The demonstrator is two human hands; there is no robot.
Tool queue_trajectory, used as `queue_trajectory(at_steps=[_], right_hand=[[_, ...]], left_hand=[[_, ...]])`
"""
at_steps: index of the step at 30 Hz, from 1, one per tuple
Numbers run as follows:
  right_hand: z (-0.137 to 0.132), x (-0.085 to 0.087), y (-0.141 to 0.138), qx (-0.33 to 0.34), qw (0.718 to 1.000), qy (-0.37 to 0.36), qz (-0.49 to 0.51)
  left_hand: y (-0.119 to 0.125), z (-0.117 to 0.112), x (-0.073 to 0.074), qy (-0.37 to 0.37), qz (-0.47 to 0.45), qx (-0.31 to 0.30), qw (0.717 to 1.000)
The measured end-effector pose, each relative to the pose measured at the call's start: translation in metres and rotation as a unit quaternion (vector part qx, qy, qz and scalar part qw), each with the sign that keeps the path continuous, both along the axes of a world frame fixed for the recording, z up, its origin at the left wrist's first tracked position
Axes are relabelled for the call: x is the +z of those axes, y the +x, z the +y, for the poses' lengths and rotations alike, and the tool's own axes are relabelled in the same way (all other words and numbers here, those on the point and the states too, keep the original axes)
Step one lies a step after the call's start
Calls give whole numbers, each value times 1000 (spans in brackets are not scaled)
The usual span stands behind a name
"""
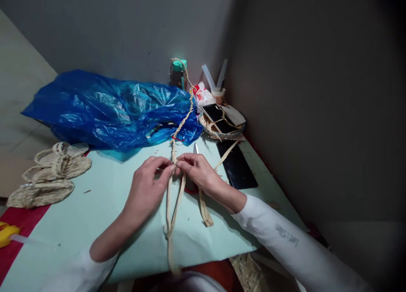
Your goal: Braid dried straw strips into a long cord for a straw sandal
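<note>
A braided straw cord (183,122) runs from the green-lidded bottle (179,74) down toward me, with a bit of red tie around it. My left hand (150,182) pinches the lower end of the braid between thumb and forefinger. Right against it, my right hand (199,171) is closed on the same spot. Below the fingers hang loose straw strands (169,203), crossing lower down and reaching the table's front edge. Another flat strand (204,209) trails beneath my right wrist. Partly hidden by my right hand are scissors (196,149), blade tip pointing away.
A blue plastic bag (120,110) lies along the back. Woven straw sandals (53,169) sit at left. At back right stand a basket (222,135) holding a dark tablet-like device, a cup (218,96) and a dark flat panel (237,165). A wall (311,114) rises at right.
</note>
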State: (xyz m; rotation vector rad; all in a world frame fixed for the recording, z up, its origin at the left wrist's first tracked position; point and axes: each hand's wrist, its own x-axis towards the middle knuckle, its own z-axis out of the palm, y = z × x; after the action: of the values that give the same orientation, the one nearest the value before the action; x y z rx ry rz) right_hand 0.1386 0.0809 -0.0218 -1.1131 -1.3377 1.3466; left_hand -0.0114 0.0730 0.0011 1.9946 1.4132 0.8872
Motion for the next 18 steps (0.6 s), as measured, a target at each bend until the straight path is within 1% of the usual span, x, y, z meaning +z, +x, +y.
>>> queue_trajectory(at_steps=[1,2,4,6,7,8,9,11,12,13,14,16,17,18], right_hand=[[0,-1,0,1,1000,-1,-5],[-1,-2,0,3,1000,-2,-13],[-1,-4,1,3,999,4,-35],[-1,-5,3,9,998,17,-60],[0,-5,3,15,997,24,-70],[0,-5,4,23,996,28,-82],[0,-4,5,29,995,30,-93],[0,-3,5,35,992,30,-116],[0,-2,5,34,991,29,-128],[0,-1,5,34,989,30,-139],[0,0,5,33,988,31,-147],[-1,1,5,32,987,37,-154],[-1,1,5,29,987,39,-155],[-2,2,5,26,986,42,-157]], left_hand=[[0,5,-1,-83,-72,-12,994],[0,9,-2,-162,-143,-30,976],[2,14,-6,-283,-262,-53,921],[1,17,-10,-352,-329,-59,874],[-1,19,-12,-375,-343,-63,859],[-4,20,-14,-393,-348,-68,849],[-7,22,-15,-403,-345,-73,845],[-13,26,-16,-407,-327,-79,849],[-16,27,-15,-399,-310,-80,859],[-17,29,-14,-382,-284,-81,876],[-18,29,-13,-352,-246,-82,900],[-16,28,-8,-253,-136,-73,955],[-15,26,-5,-194,-75,-61,976],[-13,24,-3,-137,-21,-47,989]])
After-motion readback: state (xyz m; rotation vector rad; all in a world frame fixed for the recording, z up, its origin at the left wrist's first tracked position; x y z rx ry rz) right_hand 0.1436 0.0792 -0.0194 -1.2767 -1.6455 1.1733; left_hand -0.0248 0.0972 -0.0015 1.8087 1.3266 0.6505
